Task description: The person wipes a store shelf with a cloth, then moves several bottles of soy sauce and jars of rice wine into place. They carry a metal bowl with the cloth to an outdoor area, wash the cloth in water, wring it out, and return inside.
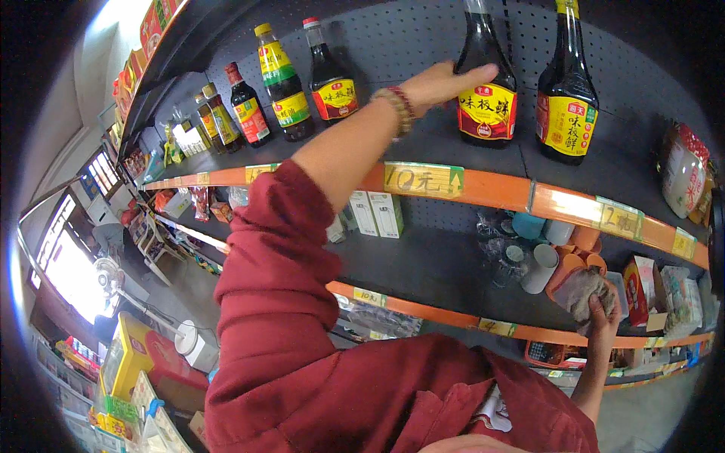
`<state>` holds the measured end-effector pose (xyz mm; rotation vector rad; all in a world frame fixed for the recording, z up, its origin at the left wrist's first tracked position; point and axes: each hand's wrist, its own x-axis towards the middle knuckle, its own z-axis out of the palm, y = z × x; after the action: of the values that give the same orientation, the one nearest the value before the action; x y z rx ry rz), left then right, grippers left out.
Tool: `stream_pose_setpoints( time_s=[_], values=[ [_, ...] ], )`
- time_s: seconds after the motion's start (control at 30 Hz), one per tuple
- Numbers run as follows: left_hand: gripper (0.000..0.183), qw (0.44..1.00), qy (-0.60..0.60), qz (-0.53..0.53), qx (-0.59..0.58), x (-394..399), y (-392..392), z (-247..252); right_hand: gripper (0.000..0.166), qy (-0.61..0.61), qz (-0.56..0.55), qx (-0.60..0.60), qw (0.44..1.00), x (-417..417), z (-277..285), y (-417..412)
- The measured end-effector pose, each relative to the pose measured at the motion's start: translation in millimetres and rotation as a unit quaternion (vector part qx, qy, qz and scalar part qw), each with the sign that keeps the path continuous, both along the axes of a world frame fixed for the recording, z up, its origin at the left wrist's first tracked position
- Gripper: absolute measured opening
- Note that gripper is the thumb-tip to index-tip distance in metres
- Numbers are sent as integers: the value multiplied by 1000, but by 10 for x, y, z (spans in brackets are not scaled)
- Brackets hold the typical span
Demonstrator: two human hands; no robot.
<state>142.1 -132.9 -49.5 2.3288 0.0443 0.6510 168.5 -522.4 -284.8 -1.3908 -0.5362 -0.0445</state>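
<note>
My left hand (pixel 453 85) reaches to a large dark glass sauce bottle (pixel 487 113) with a red and yellow label, upright on the upper shelf. Its thumb lies across the front of the bottle and its fingers are hidden behind, so how firm the hold is does not show. Lower right, my right hand (pixel 603 311) grips a crumpled grey-brown cloth (pixel 580 294) in front of the lower shelf. A second tall sauce bottle (pixel 566 113) with a yellow label stands to the right. Left of my forearm a red-capped sauce bottle (pixel 334 85) stands upright.
Further left are a yellow-capped bottle (pixel 283 90) and several smaller bottles. A white-and-red package (pixel 684 170) sits at the far right. Orange shelf edges (pixel 493 186) carry price tags. Below stand cups (pixel 541 267) and white boxes (pixel 385 214); a white fan (pixel 109 276) is at left.
</note>
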Motion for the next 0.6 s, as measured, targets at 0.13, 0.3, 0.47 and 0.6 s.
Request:
stream_pose_setpoints(
  time_s=[0.13, 0.3, 0.47, 0.6],
  values=[
    [89, 923, -210, 227, 229, -397, 621, 261, 31, 15, -3, 13, 1000, -23, -50, 27],
    [96, 901, -308, 297, 72, -459, 1948, 698, 30, 11, 5, 9, 1000, -111, -41, 9],
    [94, 897, -176, 404, 35, -337, 2702, 784, 30, 9, -35, -26, 999, -330, 39, 105],
    [63, 902, -140, 396, 100, -344, 2467, 722, 31, 24, -51, 11, 998, -374, -61, 28]
  ],
)
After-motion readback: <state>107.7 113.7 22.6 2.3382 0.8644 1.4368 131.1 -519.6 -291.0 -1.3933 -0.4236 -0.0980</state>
